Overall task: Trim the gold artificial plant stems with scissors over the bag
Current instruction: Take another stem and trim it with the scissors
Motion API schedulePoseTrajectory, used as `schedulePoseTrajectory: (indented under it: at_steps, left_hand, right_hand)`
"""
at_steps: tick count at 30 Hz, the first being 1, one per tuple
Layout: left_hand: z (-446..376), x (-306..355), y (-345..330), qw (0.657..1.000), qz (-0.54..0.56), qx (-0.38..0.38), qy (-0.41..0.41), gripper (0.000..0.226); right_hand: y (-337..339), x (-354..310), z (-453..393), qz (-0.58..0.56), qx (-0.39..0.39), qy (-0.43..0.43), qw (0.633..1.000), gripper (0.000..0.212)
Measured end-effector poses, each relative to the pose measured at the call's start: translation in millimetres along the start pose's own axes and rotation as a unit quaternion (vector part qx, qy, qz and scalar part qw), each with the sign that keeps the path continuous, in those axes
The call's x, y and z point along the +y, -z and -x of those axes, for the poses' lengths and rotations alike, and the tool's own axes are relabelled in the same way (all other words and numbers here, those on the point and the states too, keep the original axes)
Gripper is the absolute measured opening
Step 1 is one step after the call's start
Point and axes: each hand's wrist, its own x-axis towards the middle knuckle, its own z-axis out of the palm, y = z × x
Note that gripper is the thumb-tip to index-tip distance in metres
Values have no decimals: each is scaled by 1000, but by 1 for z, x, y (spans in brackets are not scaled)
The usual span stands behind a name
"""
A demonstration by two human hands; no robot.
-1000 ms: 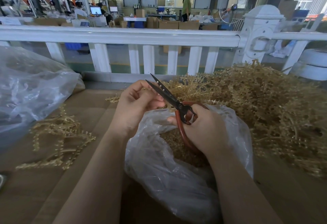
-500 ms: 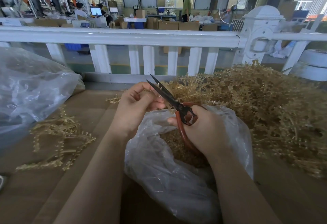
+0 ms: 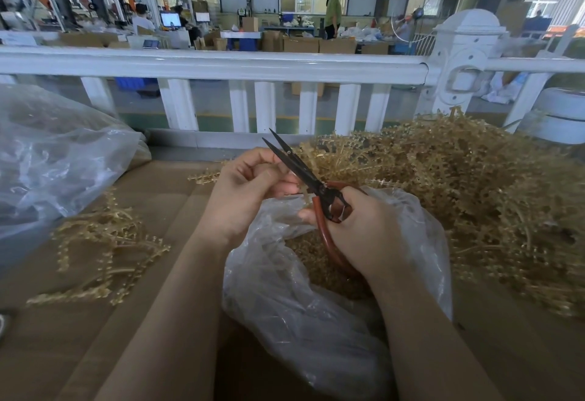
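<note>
Now left hand [image 3: 245, 193] pinches stem [image 3: 306, 194] over bag [image 3: 285, 289]; right hand [image 3: 364, 229] grips scissors [image 3: 304, 169].

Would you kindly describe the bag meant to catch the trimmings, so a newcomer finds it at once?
Start at the white railing, then drop to the brown cardboard worktop. The crumpled clear plastic bag under both hands holds gold trimmings, unlike the larger clear plastic bag far left.

No legible text or labels anywhere.
</note>
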Motion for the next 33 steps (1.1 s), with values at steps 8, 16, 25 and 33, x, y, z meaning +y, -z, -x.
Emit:
schedulePoseTrajectory:
  at_steps: [8, 16, 25, 33]
  left_hand:
    - [2, 2, -1, 999, -31, 3, -22, 12]
    - [4, 7, -6, 996, -70, -17, -48, 19]
    - [5, 9, -8, 996, -68, -17, -51, 17]
    - [5, 6, -6, 997, -59, -4, -43, 19]
  right_hand:
    - [0, 0, 0, -5, -20, -6, 1000, 47]
    - [-1, -3, 0, -32, -21, -3, 999, 56]
    - [-3, -1, 0, -36, -5, -2, 999, 59]
    - [-3, -1, -1, -20, -7, 4, 1000, 67]
